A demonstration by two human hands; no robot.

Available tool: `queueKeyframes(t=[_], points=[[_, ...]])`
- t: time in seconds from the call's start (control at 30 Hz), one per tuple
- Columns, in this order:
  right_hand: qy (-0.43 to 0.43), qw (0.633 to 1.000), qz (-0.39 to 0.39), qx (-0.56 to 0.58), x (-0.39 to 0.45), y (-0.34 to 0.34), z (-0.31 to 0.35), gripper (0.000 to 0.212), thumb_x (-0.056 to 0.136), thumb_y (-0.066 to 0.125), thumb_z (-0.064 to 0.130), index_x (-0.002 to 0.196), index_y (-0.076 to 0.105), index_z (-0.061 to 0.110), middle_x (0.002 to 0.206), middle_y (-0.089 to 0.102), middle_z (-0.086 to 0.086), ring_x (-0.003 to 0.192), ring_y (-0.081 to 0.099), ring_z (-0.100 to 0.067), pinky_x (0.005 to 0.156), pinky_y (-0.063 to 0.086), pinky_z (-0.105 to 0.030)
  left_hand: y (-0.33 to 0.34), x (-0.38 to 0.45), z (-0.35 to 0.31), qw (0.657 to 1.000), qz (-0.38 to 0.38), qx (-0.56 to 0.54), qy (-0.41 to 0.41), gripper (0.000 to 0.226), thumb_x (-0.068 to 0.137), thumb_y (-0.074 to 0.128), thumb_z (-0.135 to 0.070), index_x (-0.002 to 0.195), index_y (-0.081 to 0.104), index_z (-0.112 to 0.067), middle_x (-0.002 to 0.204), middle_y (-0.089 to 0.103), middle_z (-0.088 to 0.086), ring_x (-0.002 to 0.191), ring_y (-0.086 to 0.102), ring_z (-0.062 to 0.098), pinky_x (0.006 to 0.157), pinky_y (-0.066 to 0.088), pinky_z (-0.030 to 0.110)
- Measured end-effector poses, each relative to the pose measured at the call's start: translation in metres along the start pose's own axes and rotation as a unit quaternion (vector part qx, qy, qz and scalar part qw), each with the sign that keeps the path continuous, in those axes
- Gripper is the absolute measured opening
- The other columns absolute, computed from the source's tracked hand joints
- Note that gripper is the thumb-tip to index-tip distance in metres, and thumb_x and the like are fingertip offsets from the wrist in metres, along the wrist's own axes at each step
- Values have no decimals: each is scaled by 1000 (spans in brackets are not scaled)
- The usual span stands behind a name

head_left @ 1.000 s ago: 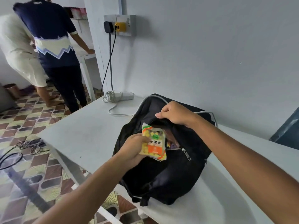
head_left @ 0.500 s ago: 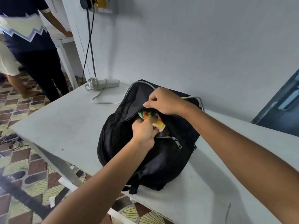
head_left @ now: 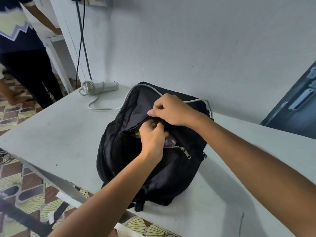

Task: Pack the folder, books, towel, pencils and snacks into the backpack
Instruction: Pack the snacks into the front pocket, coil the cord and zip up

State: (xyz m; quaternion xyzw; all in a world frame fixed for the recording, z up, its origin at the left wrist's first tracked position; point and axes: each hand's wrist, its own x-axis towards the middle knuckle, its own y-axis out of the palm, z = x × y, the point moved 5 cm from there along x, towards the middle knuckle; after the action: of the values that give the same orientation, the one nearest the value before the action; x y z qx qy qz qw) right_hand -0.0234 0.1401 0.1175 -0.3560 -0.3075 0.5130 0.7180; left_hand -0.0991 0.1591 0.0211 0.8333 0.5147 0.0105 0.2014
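A black backpack (head_left: 119, 151) lies on the white table (head_left: 56, 134) with its front pocket unzipped. My right hand (head_left: 171, 109) pinches the upper edge of the pocket opening and holds it up. My left hand (head_left: 152, 139) reaches into the pocket with curled fingers, pushing a snack packet (head_left: 137, 133) inside; only a yellow-green sliver of it shows. A purple wrapper (head_left: 169, 142) peeks out beside my left hand. The zipper pull (head_left: 186, 152) hangs at the pocket's right end.
A white power strip (head_left: 100, 86) with coiled cable lies at the table's far left; its cable runs behind the backpack. A person (head_left: 22, 48) stands at the left by another table. The wall is right behind the bag. A dark door (head_left: 299, 106) stands at the right.
My left hand has pushed the yellow snack packet from outside the bag deep into the front pocket. My right hand keeps holding the pocket edge.
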Motion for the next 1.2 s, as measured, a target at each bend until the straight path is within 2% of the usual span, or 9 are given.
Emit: queueKeyframes(t=[0.1, 0.2, 0.37, 0.53, 0.67, 0.77, 0.93, 1.1, 1.2], points=[[-3, 1000, -7, 23, -2, 0, -2, 33, 87, 67, 31, 61, 61, 12, 58, 55, 5, 56, 50, -9, 61, 41, -25, -4, 3, -13, 973, 56, 210, 84, 15, 88, 46, 1, 81, 60, 4, 76, 63, 20, 64, 57, 24, 62, 45, 37], [4, 999, -7, 52, -8, 1, -5, 23, 85, 70, 31, 70, 69, 13, 62, 59, 9, 59, 52, -4, 62, 41, -21, -15, -4, -24, 856, 62, 442, 261, 23, 87, 58, -13, 65, 56, -8, 57, 53, -1, 53, 45, 11, 53, 33, 24], [0, 995, -49, 88, -22, 5, -12, 11, 84, 70, 21, 77, 72, 13, 69, 66, 5, 66, 60, -10, 67, 48, -25, -25, -30, -14, 791, 120, 442, 406, 1, 77, 71, -17, 78, 71, -18, 69, 58, -10, 63, 52, 5, 59, 46, 22], [-8, 979, -157, 130, -42, -3, -22, 10, 86, 65, 15, 79, 70, 10, 69, 67, 2, 69, 63, -15, 71, 54, -29, -16, -42, 1, 738, 163, 491, 434, 14, 76, 74, -16, 90, 75, -14, 89, 65, -4, 73, 61, 13, 64, 54, 28], [-6, 960, -217, 178, -58, 1, -33, 10, 85, 65, 11, 76, 70, 9, 67, 66, 8, 67, 61, -9, 69, 52, -25, -11, -36, 10, 732, 139, 511, 428, 7, 78, 77, -13, 86, 76, -14, 88, 65, -1, 76, 63, 15, 67, 55, 27], [-16, 947, -261, 188, -69, 4, -38, 9, 85, 65, 8, 78, 70, 6, 73, 68, 4, 70, 62, -9, 69, 51, -22, -8, -33, 11, 767, 91, 502, 390, 14, 77, 76, -11, 72, 64, -14, 75, 59, -4, 64, 52, 9, 63, 37, 4], [6, 944, -272, 185, -83, 5, -49, 8, 85, 64, 7, 79, 70, 8, 75, 68, 6, 72, 62, -7, 69, 50, -17, 2, -28, 21, 783, 100, 537, 299, 17, 81, 67, -11, 69, 56, -14, 68, 59, -3, 57, 44, 4, 57, 32, 6], [113, 977, -145, 110, -92, 11, -76, 14, 81, 61, 6, 83, 68, 18, 73, 65, 7, 72, 62, -8, 64, 47, -18, -8, -36, 21, 842, 208, 440, 231, 14, 85, 60, -4, 92, 58, -16, 82, 63, -20, 75, 56, -12, 68, 38, 7], [142, 987, -32, 62, -95, 24, -83, 24, 79, 55, 2, 92, 65, 18, 81, 66, 4, 79, 63, -12, 68, 50, -21, -7, -44, 17, 815, 203, 489, 235, 15, 85, 66, -32, 81, 60, -19, 71, 62, -12, 69, 57, 1, 61, 42, 28]])
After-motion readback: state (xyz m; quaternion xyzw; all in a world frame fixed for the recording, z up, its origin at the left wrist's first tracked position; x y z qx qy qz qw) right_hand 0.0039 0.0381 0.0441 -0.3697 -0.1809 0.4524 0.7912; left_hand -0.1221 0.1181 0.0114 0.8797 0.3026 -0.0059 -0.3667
